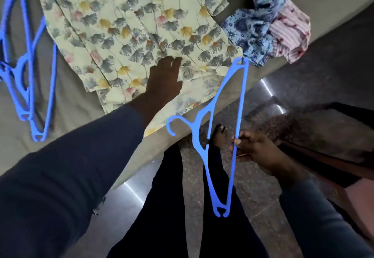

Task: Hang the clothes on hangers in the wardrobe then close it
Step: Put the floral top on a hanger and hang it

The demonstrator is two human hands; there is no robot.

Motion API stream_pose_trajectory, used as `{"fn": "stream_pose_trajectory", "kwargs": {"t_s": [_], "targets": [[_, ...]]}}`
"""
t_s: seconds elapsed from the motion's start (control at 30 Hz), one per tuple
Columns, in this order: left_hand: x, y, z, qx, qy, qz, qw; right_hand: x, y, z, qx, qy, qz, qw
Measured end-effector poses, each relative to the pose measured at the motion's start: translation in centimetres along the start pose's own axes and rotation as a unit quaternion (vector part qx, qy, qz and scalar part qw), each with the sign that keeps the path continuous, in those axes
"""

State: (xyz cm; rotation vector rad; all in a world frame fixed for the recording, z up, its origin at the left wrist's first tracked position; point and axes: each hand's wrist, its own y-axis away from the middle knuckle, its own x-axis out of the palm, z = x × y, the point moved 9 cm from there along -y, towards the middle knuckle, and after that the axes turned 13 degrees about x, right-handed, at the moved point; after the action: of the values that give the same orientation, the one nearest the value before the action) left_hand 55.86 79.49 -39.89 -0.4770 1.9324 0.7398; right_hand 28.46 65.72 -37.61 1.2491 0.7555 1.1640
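Note:
A pale green garment [129, 27] printed with grey and yellow flowers lies spread flat on the bed. My left hand [164, 79] rests on its lower part near the hem, fingers forward on the cloth. My right hand [253, 150] pinches the straight bar of a blue plastic hanger [222, 136], held in the air beside the bed with its hook pointing left. A blue floral garment [257, 25] and a pink striped one [289, 33] lie crumpled at the bed's right corner. The wardrobe is not in view.
Several more blue hangers [30, 65] lie on the grey bedsheet [77, 99] at the left. The bed's edge runs diagonally across the view. Below it are the speckled stone floor [303, 87], my dark trouser legs and a bare foot [219, 136].

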Motion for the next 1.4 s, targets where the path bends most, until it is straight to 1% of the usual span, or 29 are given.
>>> {"fn": "stream_pose_trajectory", "kwargs": {"t_s": [0.07, 0.13, 0.17, 0.23, 0.27, 0.3, 0.33, 0.37, 0.5, 0.57, 0.6, 0.73, 0.83, 0.93, 1.03, 1.23, 1.3, 1.37, 1.4], "targets": [[0.0, -1.7, -1.2, 0.029, -0.026, 0.002, 0.999, 0.0, -0.1, -0.7, 0.019, 0.016, 0.018, 1.0], [0.1, -3.2, -1.7, 0.032, -0.039, 0.008, 0.999, 0.1, -0.4, -1.2, 0.036, 0.034, 0.036, 0.998], [0.0, -3.8, -1.6, 0.018, -0.024, 0.004, 1.0, 0.2, -0.6, -1.5, 0.046, 0.042, 0.046, 0.997], [-0.5, -4.7, -0.1, -0.061, 0.084, -0.042, 0.994, 0.4, -1.0, -2.0, 0.062, 0.066, 0.066, 0.994], [-0.7, -4.9, 1.1, -0.11, 0.144, -0.066, 0.981, 0.6, -1.2, -2.2, 0.069, 0.078, 0.074, 0.992], [-1.1, -5.0, 2.1, -0.145, 0.18, -0.091, 0.969, 0.8, -1.4, -2.3, 0.076, 0.087, 0.08, 0.99], [-1.6, -5.1, 2.7, -0.158, 0.189, -0.108, 0.963, 1.0, -1.6, -2.3, 0.081, 0.088, 0.083, 0.989], [-2.1, -5.2, 2.9, -0.15, 0.186, -0.112, 0.965, 1.2, -1.8, -2.3, 0.083, 0.081, 0.083, 0.99], [-1.6, -4.6, 1.6, -0.02, 0.157, -0.047, 0.986, 1.0, -2.9, -1.2, 0.064, -0.011, 0.053, 0.996], [-1.5, -3.8, 1.4, 0.037, 0.138, -0.05, 0.988, 0.7, -3.2, -0.4, 0.045, -0.046, 0.027, 0.998], [-1.6, -3.5, 1.7, 0.048, 0.134, -0.056, 0.988, 0.5, -3.3, -0.1, 0.031, -0.068, 0.012, 0.997], [-2.2, -2.5, 3.3, 0.013, 0.13, -0.081, 0.988, 0.3, -3.1, 0.1, -0.019, -0.162, -0.038, 0.986], [-2.0, -2.4, 3.1, 0.012, 0.115, -0.059, 0.992, 0.6, -3.0, -1.0, -0.015, -0.21, -0.046, 0.977], [-2.1, -2.6, 3.0, 0.003, 0.121, -0.047, 0.992, 1.7, -3.0, -1.5, -0.005, -0.148, -0.026, 0.989], [-2.0, -2.8, 3.3, -0.028, 0.129, -0.027, 0.991, 3.4, -2.9, -1.4, 0.007, -0.078, -0.001, 0.997], [-1.8, -3.2, 4.3, -0.081, 0.156, 0.031, 0.984, 5.6, -3.6, -0.8, 0.025, -0.008, 0.02, 0.999], [-1.7, -3.2, 4.7, -0.094, 0.177, 0.049, 0.978, 5.9, -4.0, -1.2, 0.041, 0.005, 0.026, 0.999], [-1.7, -3.0, 4.7, -0.078, 0.186, 0.075, 0.976, 5.9, -4.5, -1.6, 0.053, -0.016, 0.021, 0.998], [-1.6, -2.6, 4.6, -0.067, 0.174, 0.1, 0.977, 5.7, -4.8, -1.7, 0.052, -0.036, 0.013, 0.998]]}}
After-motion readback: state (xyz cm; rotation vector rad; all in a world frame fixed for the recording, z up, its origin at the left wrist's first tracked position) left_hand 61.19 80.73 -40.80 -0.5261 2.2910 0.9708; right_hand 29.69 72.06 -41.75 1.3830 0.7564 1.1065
